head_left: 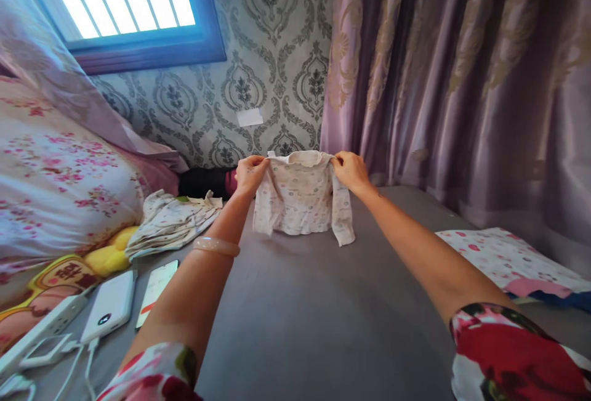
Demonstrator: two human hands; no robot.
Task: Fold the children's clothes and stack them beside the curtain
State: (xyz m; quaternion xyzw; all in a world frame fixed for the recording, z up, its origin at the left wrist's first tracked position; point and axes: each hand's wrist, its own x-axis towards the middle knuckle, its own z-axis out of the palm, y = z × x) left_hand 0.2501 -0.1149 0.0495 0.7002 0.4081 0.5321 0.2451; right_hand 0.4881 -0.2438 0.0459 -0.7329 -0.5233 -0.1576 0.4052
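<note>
A small white long-sleeved baby shirt [302, 201] with a faint print is stretched between my hands, its neckline at the top and both sleeves hanging down. My left hand [252, 174] pinches it at the left shoulder. At the opposite shoulder, my right hand [351, 171] grips the cloth between thumb and fingers. The lower hem hangs at or just above the grey bed sheet [300, 315]; whether it touches I cannot tell. Both arms reach forward, and a pale bangle [216, 246] circles my left wrist.
Crumpled light clothes [173, 219] lie to the left, near a yellow plush toy [108, 254]. Closer in are a phone [156, 290], a white power bank [109, 305], a power strip [46, 330] and cables. Folded printed cloth [512, 259] lies at right, below purple curtains [443, 68].
</note>
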